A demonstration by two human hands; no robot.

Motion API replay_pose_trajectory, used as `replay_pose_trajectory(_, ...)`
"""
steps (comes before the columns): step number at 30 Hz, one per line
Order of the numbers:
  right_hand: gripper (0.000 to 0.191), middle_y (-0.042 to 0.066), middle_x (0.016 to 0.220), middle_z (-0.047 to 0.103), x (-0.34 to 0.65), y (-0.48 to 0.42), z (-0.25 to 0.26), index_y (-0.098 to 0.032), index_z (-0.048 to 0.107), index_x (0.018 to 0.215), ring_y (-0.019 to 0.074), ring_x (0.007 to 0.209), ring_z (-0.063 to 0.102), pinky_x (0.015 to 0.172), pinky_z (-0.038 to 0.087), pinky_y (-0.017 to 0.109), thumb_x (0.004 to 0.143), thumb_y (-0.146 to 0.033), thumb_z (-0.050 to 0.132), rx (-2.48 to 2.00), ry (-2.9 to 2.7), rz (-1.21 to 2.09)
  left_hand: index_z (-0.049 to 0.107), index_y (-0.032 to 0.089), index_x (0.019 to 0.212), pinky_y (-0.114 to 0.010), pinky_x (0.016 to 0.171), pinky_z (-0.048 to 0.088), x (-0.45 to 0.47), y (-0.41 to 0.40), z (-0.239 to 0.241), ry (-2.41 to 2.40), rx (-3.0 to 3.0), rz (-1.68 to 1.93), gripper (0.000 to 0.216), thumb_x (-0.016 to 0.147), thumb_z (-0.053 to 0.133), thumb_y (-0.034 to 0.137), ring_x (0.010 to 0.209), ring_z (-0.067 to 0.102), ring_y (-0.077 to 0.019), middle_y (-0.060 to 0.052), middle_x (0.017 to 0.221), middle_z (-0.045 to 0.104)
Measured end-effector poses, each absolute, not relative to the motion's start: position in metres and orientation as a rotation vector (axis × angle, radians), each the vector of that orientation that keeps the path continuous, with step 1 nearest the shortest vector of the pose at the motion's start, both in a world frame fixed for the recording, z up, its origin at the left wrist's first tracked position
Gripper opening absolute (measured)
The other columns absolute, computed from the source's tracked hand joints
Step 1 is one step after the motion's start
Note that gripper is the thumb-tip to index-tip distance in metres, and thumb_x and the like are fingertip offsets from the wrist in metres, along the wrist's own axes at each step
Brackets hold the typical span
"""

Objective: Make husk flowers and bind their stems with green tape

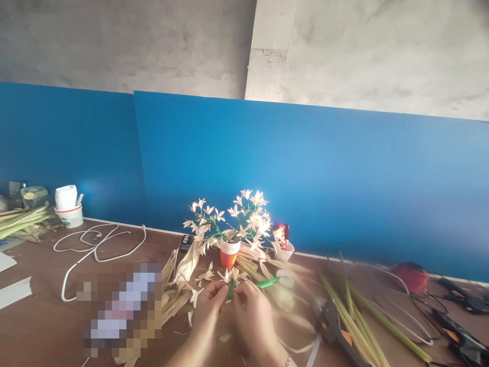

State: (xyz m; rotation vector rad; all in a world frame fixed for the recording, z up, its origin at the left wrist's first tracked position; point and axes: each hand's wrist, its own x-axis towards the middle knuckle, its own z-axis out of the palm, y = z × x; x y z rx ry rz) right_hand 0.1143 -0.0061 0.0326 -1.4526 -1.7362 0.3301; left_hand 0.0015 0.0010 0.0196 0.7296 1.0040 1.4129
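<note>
Your brown surface [46,331] runs along a blue partition [305,178], with a grey wall [114,46] rising above. Around the orange cup [227,260], green-stemmed flowers [256,221] fan out overhead, dry husks [189,267] lie to both sides, a white cable [64,280] loops well to the left, and a black glue gun [331,323] rests among leaves [357,323] to the right. Just in front of that cup, your hands nearly meet, both pinching: your left hand [210,306] grips a green stem [229,291] under small pale blossoms [234,275], and your right hand [252,308] nips a green strip [269,282] that sticks out rightward. The cup's yellow mark [234,259] and the green one on the white tub [71,218], far left of it, are too small to read.
</note>
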Motion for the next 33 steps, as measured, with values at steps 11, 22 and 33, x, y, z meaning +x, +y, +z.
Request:
replay_pose_trajectory(11,0.018,0.002,0.064,0.061,0.1142,-0.0048,0.0298,-0.021,0.055,0.062,0.0169,0.059,0.055,0.055,0.038,0.024,0.077,-0.013,0.050,-1.410,-1.670,0.347,0.065,0.015,0.068,-0.018,0.044,0.020,0.0023,-0.0012,0.0253,1.005,0.725,1.365,0.027,0.058,0.075,0.038,0.043,0.031,-0.0056,0.007,0.048,0.045)
replay_pose_trajectory(22,0.017,0.004,0.071,0.063,0.1141,-0.0063,0.0304,-0.021,0.054,0.066,0.0183,0.068,0.059,0.061,0.042,0.025,0.080,-0.015,0.046,-1.468,-1.757,0.296,0.066,0.015,0.068,-0.019,0.044,0.019,0.0008,0.0008,0.0206,1.048,0.774,1.362,0.030,0.058,0.074,0.042,0.042,0.031,-0.0064,0.008,0.044,0.042)
replay_pose_trajectory(33,0.017,0.003,0.070,0.063,0.1134,-0.0078,0.0296,-0.021,0.054,0.065,0.0180,0.067,0.059,0.061,0.041,0.025,0.078,-0.013,0.047,-1.466,-1.747,0.306,0.062,0.015,0.061,-0.019,0.042,0.018,0.0029,0.0012,0.0186,1.015,0.766,1.390,0.028,0.058,0.075,0.040,0.040,0.030,-0.0052,0.008,0.045,0.042)
